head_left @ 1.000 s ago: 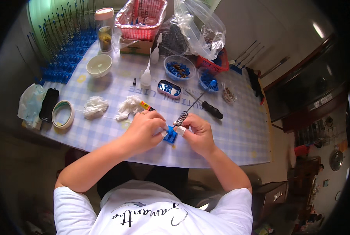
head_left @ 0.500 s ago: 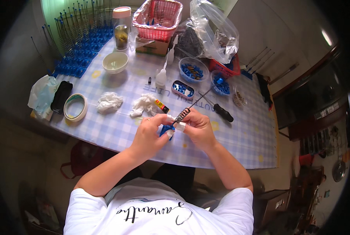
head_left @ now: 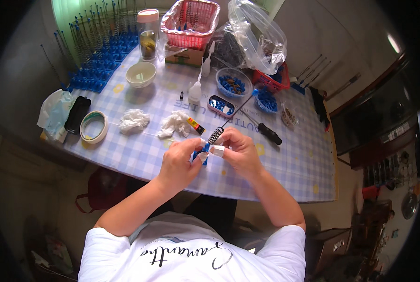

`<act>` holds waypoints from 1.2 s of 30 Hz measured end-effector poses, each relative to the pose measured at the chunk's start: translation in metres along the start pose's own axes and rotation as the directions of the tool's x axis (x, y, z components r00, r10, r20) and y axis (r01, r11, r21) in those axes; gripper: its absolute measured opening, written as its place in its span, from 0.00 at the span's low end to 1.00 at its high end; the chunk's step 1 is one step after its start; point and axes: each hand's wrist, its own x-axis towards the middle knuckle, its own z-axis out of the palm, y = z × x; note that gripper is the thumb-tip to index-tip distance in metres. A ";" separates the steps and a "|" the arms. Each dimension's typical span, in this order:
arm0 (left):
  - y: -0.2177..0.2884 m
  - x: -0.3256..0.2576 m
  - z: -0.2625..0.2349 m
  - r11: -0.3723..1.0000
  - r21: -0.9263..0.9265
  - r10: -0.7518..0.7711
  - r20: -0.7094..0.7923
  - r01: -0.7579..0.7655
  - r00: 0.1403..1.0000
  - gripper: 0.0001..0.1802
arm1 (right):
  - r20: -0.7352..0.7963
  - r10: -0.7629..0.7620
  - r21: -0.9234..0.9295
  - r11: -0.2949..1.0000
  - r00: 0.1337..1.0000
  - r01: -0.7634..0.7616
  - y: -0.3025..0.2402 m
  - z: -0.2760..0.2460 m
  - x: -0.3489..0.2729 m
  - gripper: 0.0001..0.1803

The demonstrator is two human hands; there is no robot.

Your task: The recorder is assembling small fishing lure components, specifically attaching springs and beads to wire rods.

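Near the front of the table, my left hand [head_left: 178, 160] is closed, thumb and fingers pinching a small blue plastic base [head_left: 202, 153]. White wrapping shows on its fingertips. Close against it, my right hand [head_left: 240, 149] is closed on the lower part of a black coil spring [head_left: 215, 135], with white tape around a finger. A thin dark rod [head_left: 229, 121] runs from the spring up to the right, to a blue tip [head_left: 255, 92]. The spring's lower end meets the blue base between my fingertips; whether it is seated there is hidden.
Beyond my hands lie crumpled white tissues [head_left: 174, 124], a yellow-black tube [head_left: 196, 126] and a screwdriver [head_left: 269, 134]. Further back stand a squeeze bottle [head_left: 194, 92], a tub of blue parts [head_left: 233, 84], a bowl [head_left: 141, 75] and finished-looking rods in blue bases [head_left: 93, 75]. A tape roll [head_left: 94, 127] lies left.
The rod and spring have tilted slightly more upright, the blue tip moving left. More of the blue base now shows between my hands. Both hands keep their grip.
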 end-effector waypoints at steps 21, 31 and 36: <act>-0.002 -0.010 -0.012 0.991 0.024 -0.125 -0.125 0.129 0.984 0.15 | -0.202 -0.118 -0.821 0.562 0.972 -0.102 0.031 0.026 0.131 0.21; -0.004 -0.008 -0.014 0.990 0.000 -0.138 -0.103 0.139 0.985 0.15 | -0.258 -0.075 -0.619 0.779 0.963 -0.105 -0.008 -0.011 0.083 0.13; -0.006 -0.008 -0.012 0.993 -0.005 -0.121 -0.110 0.122 0.987 0.15 | -0.269 -0.020 -0.719 0.670 0.963 -0.187 -0.052 -0.036 0.016 0.13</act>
